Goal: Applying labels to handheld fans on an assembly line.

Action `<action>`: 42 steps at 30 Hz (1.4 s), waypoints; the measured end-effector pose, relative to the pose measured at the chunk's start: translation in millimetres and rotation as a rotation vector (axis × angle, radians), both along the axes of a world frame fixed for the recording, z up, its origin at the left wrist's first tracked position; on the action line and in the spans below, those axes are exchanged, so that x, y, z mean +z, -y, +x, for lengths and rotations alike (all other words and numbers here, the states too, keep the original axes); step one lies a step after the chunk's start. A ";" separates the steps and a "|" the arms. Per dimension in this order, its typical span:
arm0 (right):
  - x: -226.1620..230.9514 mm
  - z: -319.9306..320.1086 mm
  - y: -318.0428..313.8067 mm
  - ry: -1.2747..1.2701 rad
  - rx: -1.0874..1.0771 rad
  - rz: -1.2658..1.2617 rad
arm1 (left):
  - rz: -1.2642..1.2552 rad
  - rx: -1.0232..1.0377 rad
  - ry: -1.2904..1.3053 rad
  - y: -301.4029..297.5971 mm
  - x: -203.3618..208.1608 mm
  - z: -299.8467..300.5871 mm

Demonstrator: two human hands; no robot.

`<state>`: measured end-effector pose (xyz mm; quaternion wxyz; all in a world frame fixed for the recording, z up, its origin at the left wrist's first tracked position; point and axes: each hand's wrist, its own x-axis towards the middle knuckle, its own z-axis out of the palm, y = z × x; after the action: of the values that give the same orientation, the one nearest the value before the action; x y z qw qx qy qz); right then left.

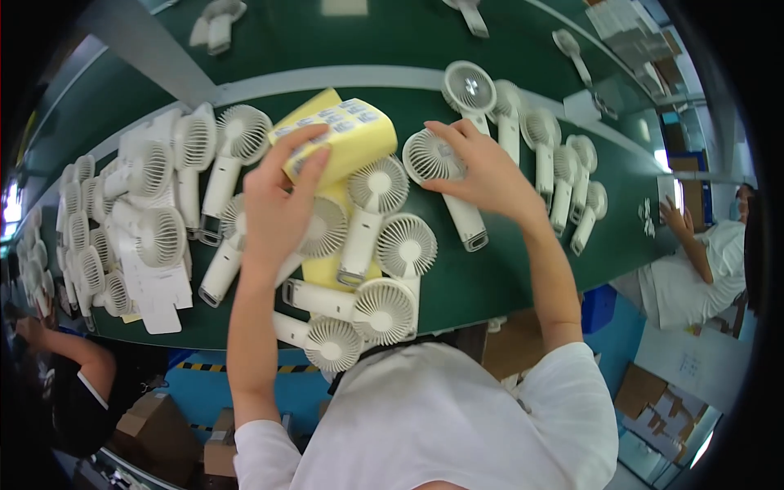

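Pinched in my left hand point(282, 192) is a curled yellow sheet of printed labels point(363, 135). My right hand point(494, 175) grips the round head of a white handheld fan point(464, 220), its thumb and fingers spread around the cage. That fan lies on the green table with its handle toward me. Between my arms several more white fans point(384, 310) lie loosely overlapping, some on yellow sheets point(333, 272). To the right of my right hand stands a loose row of fans point(541, 131), handles toward me. Another fan point(470, 88) rests just beyond it.
At the left, many white fans point(151, 167) pile up with white cartons point(151, 298). A pale rail point(327, 79) crosses the green table point(523, 269) at the far side. One person point(694, 269) sits at the right; another person's arm point(77, 351) shows at the left. Cardboard boxes point(159, 429) stand below.
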<state>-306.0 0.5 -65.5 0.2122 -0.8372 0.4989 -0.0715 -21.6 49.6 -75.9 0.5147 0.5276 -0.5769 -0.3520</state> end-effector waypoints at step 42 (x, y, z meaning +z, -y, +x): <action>-4.4 62.4 55.6 1.489 -0.403 0.517 | -0.097 0.176 -0.198 -11.0 7.0 2.2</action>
<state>-243.6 -55.1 -69.9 0.6579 -0.3888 0.3687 -0.5291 -19.4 60.6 -68.9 0.6230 0.5134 -0.4909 -0.3276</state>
